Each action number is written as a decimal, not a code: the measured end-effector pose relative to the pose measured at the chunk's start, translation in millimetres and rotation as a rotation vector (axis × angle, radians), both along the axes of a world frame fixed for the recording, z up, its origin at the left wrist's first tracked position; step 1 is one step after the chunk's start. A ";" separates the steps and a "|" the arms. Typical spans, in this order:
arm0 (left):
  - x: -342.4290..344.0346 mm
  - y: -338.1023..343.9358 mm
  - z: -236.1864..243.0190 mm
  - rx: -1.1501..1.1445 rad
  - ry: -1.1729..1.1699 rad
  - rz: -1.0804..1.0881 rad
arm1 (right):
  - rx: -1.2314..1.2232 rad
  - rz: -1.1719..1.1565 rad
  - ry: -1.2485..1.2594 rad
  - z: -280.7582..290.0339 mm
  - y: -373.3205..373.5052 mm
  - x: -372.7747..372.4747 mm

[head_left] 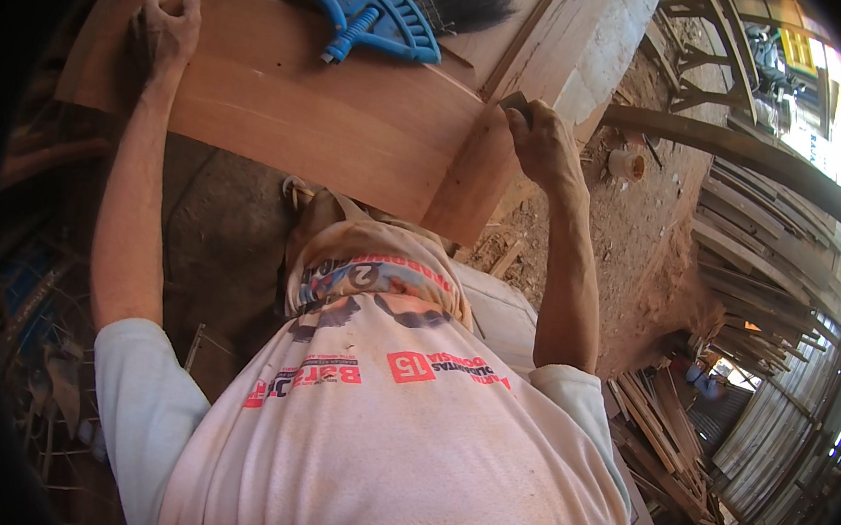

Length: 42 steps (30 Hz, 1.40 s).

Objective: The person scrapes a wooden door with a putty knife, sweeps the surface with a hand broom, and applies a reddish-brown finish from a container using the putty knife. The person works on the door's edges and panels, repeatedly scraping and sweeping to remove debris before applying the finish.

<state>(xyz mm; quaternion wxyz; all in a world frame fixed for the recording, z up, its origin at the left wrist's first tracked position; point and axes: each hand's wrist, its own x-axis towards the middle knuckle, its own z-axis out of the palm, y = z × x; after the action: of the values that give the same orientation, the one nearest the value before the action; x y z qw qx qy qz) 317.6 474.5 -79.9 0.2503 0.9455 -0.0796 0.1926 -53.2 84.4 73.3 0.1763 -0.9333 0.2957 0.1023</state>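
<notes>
A reddish wooden door panel lies across the upper middle in front of my body. My left hand is on its left part, fingers curled over something dark that I cannot make out. My right hand is closed on a small dark block at the panel's right-hand part, by the wide vertical rail. A blue plastic broom head with dark bristles lies on the panel between my hands, toward the far side.
Dusty ground with scraps surrounds the work. A small pot stands to the right, below a long timber beam. Stacked planks and corrugated sheets line the right side. A wooden frame stands at the upper right.
</notes>
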 end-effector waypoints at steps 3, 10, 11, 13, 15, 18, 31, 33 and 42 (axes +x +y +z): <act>3.3 0.9 1.1 0.060 -0.016 0.017 | 0.013 -0.027 0.026 4.2 8.8 -0.9; 3.6 -0.6 -4.2 0.016 -0.070 0.014 | 0.056 -0.020 0.014 6.8 26.0 -15.4; 4.6 1.2 -3.4 0.087 -0.103 0.006 | 0.061 -0.025 0.019 7.8 29.3 -17.3; 7.1 5.5 -6.8 0.118 -0.109 0.019 | 0.070 -0.034 0.028 11.0 36.1 -20.8; 7.6 8.0 -7.0 0.110 -0.088 0.027 | 0.091 -0.029 -0.011 8.8 40.7 -28.2; -2.0 2.3 12.3 0.094 -0.046 0.007 | 0.069 -0.015 -0.056 5.0 36.5 -41.5; 3.4 3.9 2.1 0.067 -0.148 -0.005 | -0.054 -0.161 -0.244 -26.0 -18.6 11.9; 5.0 6.1 -7.0 0.027 -0.172 0.008 | -0.044 -0.157 -0.250 -28.0 -18.2 13.6; -2.8 3.7 7.0 -0.004 -0.028 0.013 | -0.031 -0.155 -0.254 -21.8 -14.5 17.0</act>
<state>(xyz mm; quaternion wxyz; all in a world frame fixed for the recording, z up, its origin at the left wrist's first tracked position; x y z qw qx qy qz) 314.8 478.2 -72.9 0.2499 0.9426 -0.0763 0.2078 -36.2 69.8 51.5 0.2050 -0.9158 0.3436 -0.0351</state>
